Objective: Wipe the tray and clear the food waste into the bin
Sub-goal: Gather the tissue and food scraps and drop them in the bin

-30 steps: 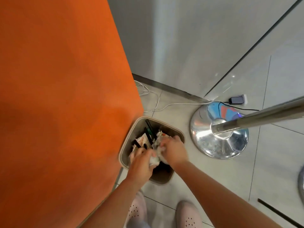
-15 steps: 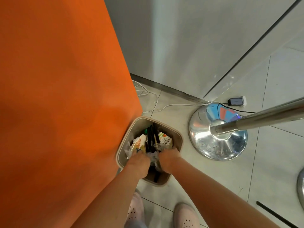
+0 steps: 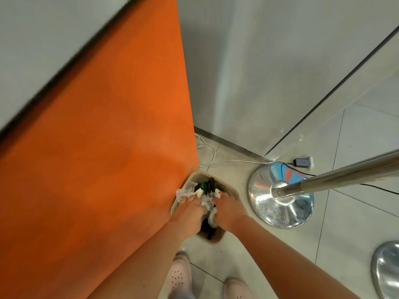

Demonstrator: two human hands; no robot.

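Observation:
A small beige bin (image 3: 232, 192) stands on the floor against an orange panel (image 3: 108, 169). It is stuffed with crumpled white tissue (image 3: 183, 192), food wrappers and black sticks (image 3: 209, 187). My left hand (image 3: 190, 210) and my right hand (image 3: 230, 210) are both inside the bin's mouth, side by side, and press down on the waste with a wad of white tissue between them. Their fingertips are sunk into the waste. No tray is in view.
A steel post on a round shiny base (image 3: 280, 203) stands right of the bin. White and black cables (image 3: 216, 157) and a small adapter (image 3: 303, 162) lie by the wall. Another metal base (image 3: 386, 268) shows at the lower right. My feet (image 3: 179, 275) are just behind the bin.
My hands have pushed deeper into the bin, and the paper wad they held above it now sits lower among the waste. The view has tilted, showing more of the orange panel's top.

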